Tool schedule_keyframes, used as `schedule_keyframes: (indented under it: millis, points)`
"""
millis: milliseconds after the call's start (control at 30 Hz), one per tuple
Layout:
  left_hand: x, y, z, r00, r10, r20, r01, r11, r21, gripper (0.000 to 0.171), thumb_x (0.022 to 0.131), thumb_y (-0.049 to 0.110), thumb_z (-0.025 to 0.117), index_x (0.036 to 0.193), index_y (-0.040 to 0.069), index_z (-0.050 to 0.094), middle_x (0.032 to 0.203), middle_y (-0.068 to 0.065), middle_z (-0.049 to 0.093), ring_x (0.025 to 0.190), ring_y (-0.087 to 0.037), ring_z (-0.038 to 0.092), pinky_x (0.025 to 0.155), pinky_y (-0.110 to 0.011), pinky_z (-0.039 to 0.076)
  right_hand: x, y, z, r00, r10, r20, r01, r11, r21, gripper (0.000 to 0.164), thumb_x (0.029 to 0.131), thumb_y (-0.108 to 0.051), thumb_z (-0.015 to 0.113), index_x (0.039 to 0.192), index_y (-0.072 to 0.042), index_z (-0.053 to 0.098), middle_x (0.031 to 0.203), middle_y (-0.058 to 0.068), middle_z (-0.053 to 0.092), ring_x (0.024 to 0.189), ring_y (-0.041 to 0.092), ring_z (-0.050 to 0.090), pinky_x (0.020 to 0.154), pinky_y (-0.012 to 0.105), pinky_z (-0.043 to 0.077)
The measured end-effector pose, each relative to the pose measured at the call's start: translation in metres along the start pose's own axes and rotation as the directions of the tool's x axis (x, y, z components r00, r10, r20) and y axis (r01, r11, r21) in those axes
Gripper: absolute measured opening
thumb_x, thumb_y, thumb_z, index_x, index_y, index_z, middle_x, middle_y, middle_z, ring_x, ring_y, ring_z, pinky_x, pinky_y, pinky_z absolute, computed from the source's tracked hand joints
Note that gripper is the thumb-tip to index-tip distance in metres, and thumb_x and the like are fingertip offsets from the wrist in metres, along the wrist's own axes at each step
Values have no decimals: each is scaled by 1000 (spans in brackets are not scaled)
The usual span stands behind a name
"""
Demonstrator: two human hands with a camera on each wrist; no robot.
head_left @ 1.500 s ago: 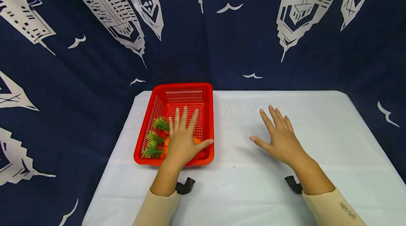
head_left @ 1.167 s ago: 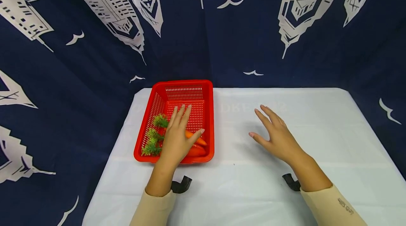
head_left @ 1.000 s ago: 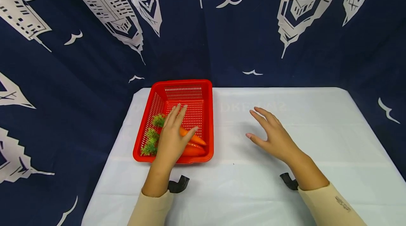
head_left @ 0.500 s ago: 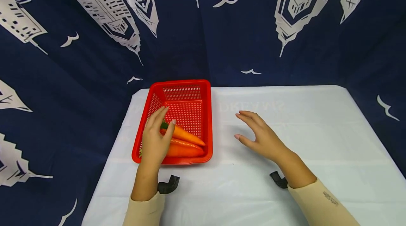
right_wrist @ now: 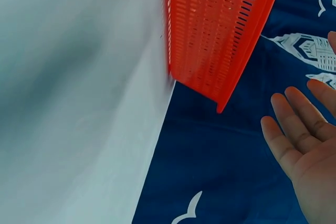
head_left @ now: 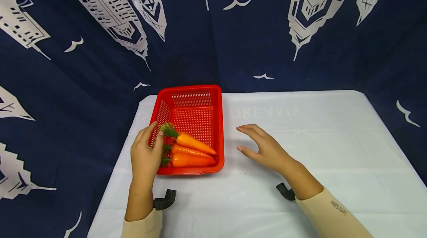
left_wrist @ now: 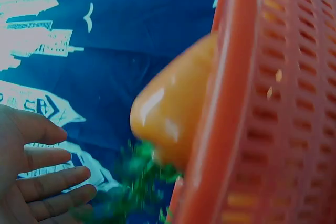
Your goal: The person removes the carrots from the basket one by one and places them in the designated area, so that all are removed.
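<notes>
While your L hand hovers just beside the red basket, fingers loosely apart & holding nothing, your R hand, likewise relaxed, stays off its R side. Prob. best: match hand heights, approach evenly. Basket's on the worktop, L side, long axis front-to-back; carrots inside lie crosswise, tips R.

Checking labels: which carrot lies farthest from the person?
The uppermost carrot in the head view, lighter orange; the middle carrot and bottom carrot lie nearer, deeper orange.
</notes>
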State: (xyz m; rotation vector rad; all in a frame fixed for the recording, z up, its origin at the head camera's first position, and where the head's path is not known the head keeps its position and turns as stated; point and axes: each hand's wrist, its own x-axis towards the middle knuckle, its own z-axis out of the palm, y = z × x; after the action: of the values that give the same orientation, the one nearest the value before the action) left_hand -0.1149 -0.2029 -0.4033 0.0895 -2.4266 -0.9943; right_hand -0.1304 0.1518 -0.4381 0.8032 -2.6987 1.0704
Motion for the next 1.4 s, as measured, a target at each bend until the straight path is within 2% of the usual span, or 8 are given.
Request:
schedule_keyframes:
  millis: [167,333,533,700,900,1067,1267,1400]
  points:
    - [-6,-11,-7,999,-34,-14,35,999,28,41,97,18,64,138,12,63,131,-14,65,124,-34,61,105,-58,48,-1,-3,4,999,-36,-3,36,999,20,55,92,-35,74,143,-24,55,139,-6,57,131,16,55,110,42,48]
    - [-12,-22,-14,998,-68,7,67,997,46,44,98,20,65,141,13,60,132,-15,64,122,-36,59,103,-60,48,0,-6,8,999,-44,11,43,998,51,53,92,-33,74,141,-24,57,136,-8,58,128,14,57,108,41,49]
    - [-18,-36,-22,996,-82,46,77,992,98,45,98,22,64,141,11,59,140,-16,59,134,-38,54,110,-62,41,3,-11,15,998,-67,16,67,997,36,50,92,-33,74,139,-21,59,133,-6,60,126,13,58,107,39,50]
    - [-24,-42,-27,988,-125,94,115,988,102,46,100,27,62,143,12,57,145,-15,55,132,-38,55,108,-61,45,8,-14,19,996,-91,21,90,995,45,50,92,-30,74,138,-15,60,133,-4,61,125,16,59,106,40,51]
    - [-29,-50,-29,980,-149,135,140,987,74,47,104,35,54,146,13,55,148,-14,52,125,-39,58,104,-59,47,14,-14,22,996,-82,31,79,994,78,49,93,-29,73,139,-16,60,130,-6,61,119,11,61,104,38,53]
    - [-34,-52,-32,961,-199,195,198,980,22,50,107,42,45,147,15,53,152,-10,49,135,-34,51,108,-58,44,17,-16,26,995,-103,13,100,987,123,48,93,-27,73,137,-14,61,128,-3,63,115,14,63,100,37,55]
    - [-39,-62,-37,935,-254,248,269,963,-28,50,108,42,41,149,16,50,154,-8,47,144,-30,42,113,-60,39,22,-21,32,993,-119,18,117,987,113,46,94,-26,72,136,-11,62,128,1,64,118,16,64,102,37,54]
    - [-44,-68,-38,905,-290,312,327,942,-71,51,108,41,40,152,17,46,159,-8,42,149,-31,36,117,-61,33,24,-24,37,991,-129,15,127,987,98,45,94,-25,72,135,-10,62,127,2,64,118,16,63,104,37,53]
